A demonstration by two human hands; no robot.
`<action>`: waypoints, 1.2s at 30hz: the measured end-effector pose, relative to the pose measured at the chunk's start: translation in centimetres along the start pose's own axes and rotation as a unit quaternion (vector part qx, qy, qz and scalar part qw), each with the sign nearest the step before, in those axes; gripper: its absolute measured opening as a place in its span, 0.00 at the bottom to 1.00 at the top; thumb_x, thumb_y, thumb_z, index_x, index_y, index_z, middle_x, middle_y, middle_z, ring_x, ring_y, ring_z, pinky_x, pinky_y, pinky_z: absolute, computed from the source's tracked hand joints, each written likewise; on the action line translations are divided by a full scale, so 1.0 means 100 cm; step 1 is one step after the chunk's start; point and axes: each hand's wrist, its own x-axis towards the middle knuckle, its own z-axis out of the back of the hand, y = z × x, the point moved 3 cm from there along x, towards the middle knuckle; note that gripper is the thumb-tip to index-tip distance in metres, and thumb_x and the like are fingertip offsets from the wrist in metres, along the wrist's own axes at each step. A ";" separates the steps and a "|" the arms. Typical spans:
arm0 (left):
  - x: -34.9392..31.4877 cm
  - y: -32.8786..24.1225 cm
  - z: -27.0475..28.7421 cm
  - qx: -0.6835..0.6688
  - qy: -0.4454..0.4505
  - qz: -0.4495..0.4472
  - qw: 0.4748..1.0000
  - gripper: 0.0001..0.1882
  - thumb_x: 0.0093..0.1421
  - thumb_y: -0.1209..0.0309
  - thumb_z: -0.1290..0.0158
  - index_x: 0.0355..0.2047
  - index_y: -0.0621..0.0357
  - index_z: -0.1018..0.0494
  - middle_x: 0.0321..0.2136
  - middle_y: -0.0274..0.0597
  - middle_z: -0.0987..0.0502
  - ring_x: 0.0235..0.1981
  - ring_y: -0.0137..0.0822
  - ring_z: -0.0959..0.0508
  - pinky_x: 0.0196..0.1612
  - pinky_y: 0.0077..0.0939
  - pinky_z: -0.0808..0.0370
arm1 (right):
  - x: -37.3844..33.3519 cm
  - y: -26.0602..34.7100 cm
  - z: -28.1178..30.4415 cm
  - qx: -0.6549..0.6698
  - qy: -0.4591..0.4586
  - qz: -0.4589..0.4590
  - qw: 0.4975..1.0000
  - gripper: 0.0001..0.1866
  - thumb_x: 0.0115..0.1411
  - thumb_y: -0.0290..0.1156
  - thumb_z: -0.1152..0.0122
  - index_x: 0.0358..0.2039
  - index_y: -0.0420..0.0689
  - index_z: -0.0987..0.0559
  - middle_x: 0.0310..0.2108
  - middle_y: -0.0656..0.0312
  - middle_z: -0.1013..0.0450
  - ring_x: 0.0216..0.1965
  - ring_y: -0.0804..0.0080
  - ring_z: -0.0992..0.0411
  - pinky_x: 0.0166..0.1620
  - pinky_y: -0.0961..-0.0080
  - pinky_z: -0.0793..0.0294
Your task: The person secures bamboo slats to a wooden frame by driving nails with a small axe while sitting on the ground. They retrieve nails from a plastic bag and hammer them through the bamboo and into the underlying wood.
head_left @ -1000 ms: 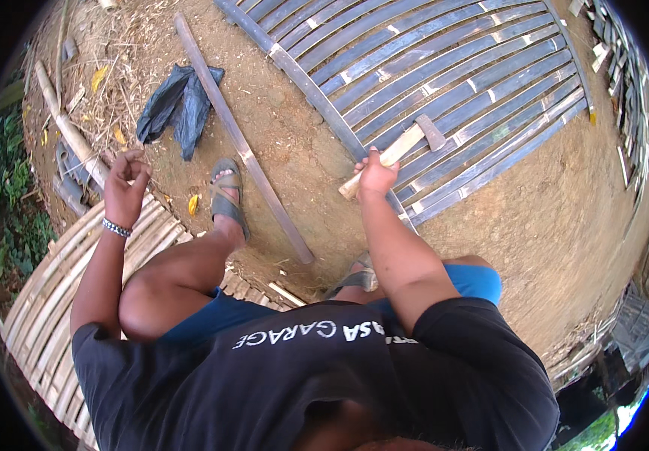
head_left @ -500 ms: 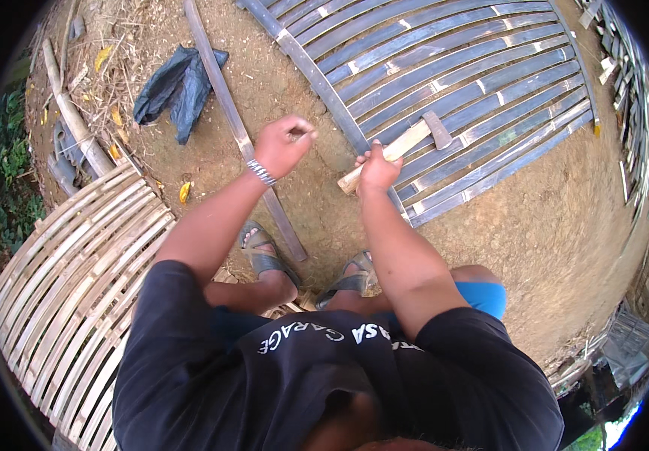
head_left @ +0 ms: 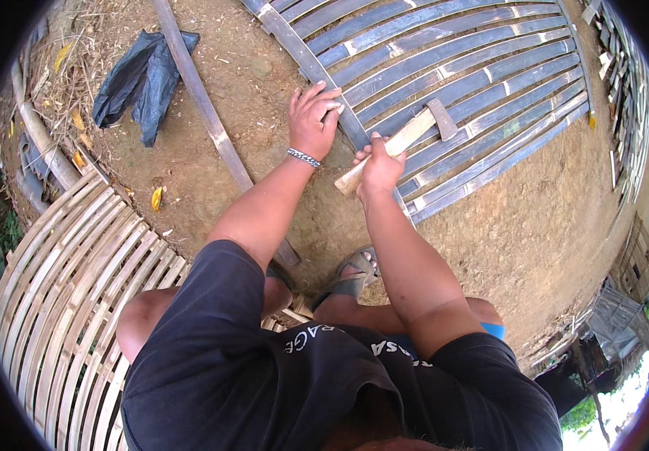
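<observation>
My right hand is wrapped round the pale wooden handle of a hatchet. The hatchet's dark metal head is over the slats of a split-bamboo panel lying on the ground. Just left of it, my left hand is at the panel's long edge strip, palm down. Its fingers are bent, with the thumb close to the forefinger. A small pale spot shows at their tips, too small to name.
A loose bamboo strip lies on the bare soil beside a crumpled dark plastic bag. Another slatted panel of pale wood or bamboo is at the left. Split strips are heaped at the far right. My sandalled foot is below my hands.
My left hand has moved right and away from me, from over the soil to the panel's edge strip, and its fingers have loosened. My right hand keeps the hatchet in nearly the same place.
</observation>
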 end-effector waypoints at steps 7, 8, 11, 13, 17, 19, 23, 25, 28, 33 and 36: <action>-0.005 -0.002 -0.008 0.004 -0.038 0.013 0.999 0.02 0.58 0.72 0.41 0.31 0.49 0.23 0.47 0.30 0.16 0.61 0.41 0.25 0.70 0.56 0.44 | -0.003 0.000 0.003 -0.002 0.003 -0.010 1.000 0.18 0.64 0.27 0.35 0.47 0.41 0.35 0.26 0.58 0.31 0.19 0.69 0.30 0.21 0.71 0.30; -0.004 -0.001 -0.009 0.009 -0.042 0.012 0.999 0.02 0.58 0.73 0.41 0.31 0.49 0.23 0.47 0.30 0.16 0.61 0.41 0.25 0.70 0.56 0.44 | -0.003 0.002 0.001 -0.001 0.007 -0.007 1.000 0.18 0.64 0.27 0.35 0.47 0.42 0.35 0.26 0.58 0.31 0.19 0.69 0.30 0.22 0.71 0.30; -0.003 -0.002 -0.010 0.021 -0.048 0.001 0.999 0.03 0.58 0.73 0.42 0.31 0.49 0.25 0.47 0.29 0.16 0.61 0.40 0.25 0.70 0.57 0.44 | -0.004 0.003 0.003 -0.006 0.021 0.000 1.000 0.18 0.64 0.27 0.34 0.47 0.42 0.35 0.27 0.58 0.30 0.19 0.69 0.30 0.22 0.71 0.30; -0.004 -0.002 -0.010 0.031 -0.043 -0.006 0.999 0.04 0.58 0.73 0.43 0.32 0.49 0.26 0.48 0.29 0.16 0.61 0.40 0.26 0.70 0.57 0.45 | -0.005 0.002 0.004 -0.010 0.028 0.004 1.000 0.18 0.64 0.28 0.34 0.47 0.42 0.35 0.27 0.58 0.30 0.19 0.69 0.31 0.23 0.71 0.29; -0.003 -0.002 -0.007 0.037 -0.023 -0.013 0.999 0.04 0.58 0.73 0.44 0.33 0.49 0.27 0.49 0.30 0.17 0.62 0.41 0.26 0.70 0.59 0.45 | -0.004 0.002 0.003 -0.017 0.027 0.009 0.999 0.18 0.64 0.28 0.34 0.47 0.42 0.35 0.26 0.58 0.30 0.20 0.69 0.31 0.23 0.71 0.29; -0.003 -0.003 -0.006 0.038 -0.019 -0.014 0.999 0.04 0.58 0.73 0.43 0.33 0.49 0.27 0.49 0.30 0.17 0.62 0.42 0.26 0.69 0.60 0.45 | -0.005 0.002 0.003 -0.020 0.024 0.006 0.999 0.18 0.64 0.29 0.34 0.47 0.43 0.35 0.26 0.59 0.31 0.20 0.69 0.31 0.23 0.71 0.29; -0.002 -0.004 -0.008 0.039 -0.027 -0.015 0.999 0.04 0.58 0.73 0.43 0.31 0.50 0.27 0.48 0.30 0.17 0.61 0.42 0.26 0.69 0.62 0.44 | -0.005 0.002 0.003 -0.025 0.024 0.003 0.999 0.18 0.64 0.29 0.34 0.47 0.43 0.35 0.26 0.59 0.30 0.20 0.69 0.31 0.23 0.70 0.29; -0.003 -0.004 -0.008 0.033 -0.034 -0.015 0.999 0.04 0.58 0.73 0.43 0.30 0.50 0.27 0.48 0.30 0.16 0.61 0.42 0.25 0.69 0.61 0.44 | -0.006 0.003 0.003 -0.030 0.028 0.002 0.999 0.19 0.65 0.28 0.34 0.48 0.41 0.35 0.27 0.58 0.30 0.20 0.69 0.31 0.23 0.71 0.28; -0.004 0.000 -0.008 0.022 -0.041 -0.016 0.999 0.04 0.57 0.74 0.42 0.30 0.50 0.26 0.47 0.30 0.16 0.61 0.43 0.25 0.69 0.61 0.43 | -0.009 0.006 0.003 -0.045 0.048 0.014 0.998 0.18 0.66 0.29 0.35 0.49 0.40 0.35 0.27 0.58 0.30 0.21 0.70 0.31 0.25 0.71 0.27; -0.004 -0.001 -0.010 0.001 -0.044 -0.002 0.999 0.05 0.57 0.74 0.40 0.31 0.51 0.26 0.47 0.31 0.16 0.62 0.44 0.26 0.69 0.61 0.43 | -0.018 0.004 0.034 -0.250 0.109 0.124 0.954 0.21 0.69 0.33 0.40 0.56 0.37 0.34 0.31 0.52 0.25 0.28 0.61 0.24 0.31 0.65 0.23; -0.005 0.001 -0.008 0.005 -0.042 -0.002 0.999 0.05 0.57 0.74 0.40 0.31 0.50 0.26 0.47 0.31 0.16 0.62 0.44 0.26 0.70 0.60 0.43 | -0.037 0.009 0.048 -0.448 0.139 0.191 0.863 0.26 0.69 0.33 0.43 0.63 0.36 0.37 0.41 0.38 0.24 0.41 0.39 0.23 0.42 0.53 0.23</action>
